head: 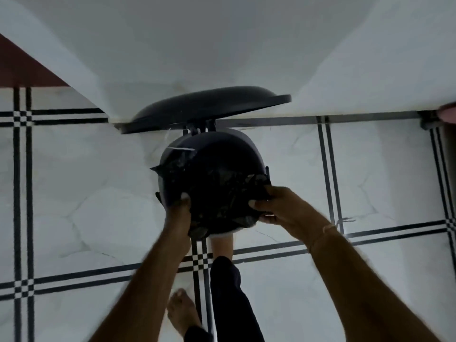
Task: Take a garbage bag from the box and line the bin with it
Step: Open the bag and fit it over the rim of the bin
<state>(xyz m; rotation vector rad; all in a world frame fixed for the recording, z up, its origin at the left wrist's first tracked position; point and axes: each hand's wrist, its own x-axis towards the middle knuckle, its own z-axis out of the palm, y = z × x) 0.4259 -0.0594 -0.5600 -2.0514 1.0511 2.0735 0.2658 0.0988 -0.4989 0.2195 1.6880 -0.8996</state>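
Observation:
A round black pedal bin (229,149) stands on the tiled floor in a wall corner, its lid (207,104) raised against the wall. A crinkled black garbage bag (217,191) lies across the bin's mouth and hangs over the near rim. My left hand (180,213) grips the bag at the bin's left rim. My right hand (278,206) pinches the bag's edge at the right rim. The bag box is not in view.
White walls (197,45) meet just behind the bin. The floor (98,193) is white tile with black stripe bands. One foot (222,245) rests at the bin's base by the pedal; the other bare foot (182,309) stands nearer. A dark red surface (22,67) lies at far left.

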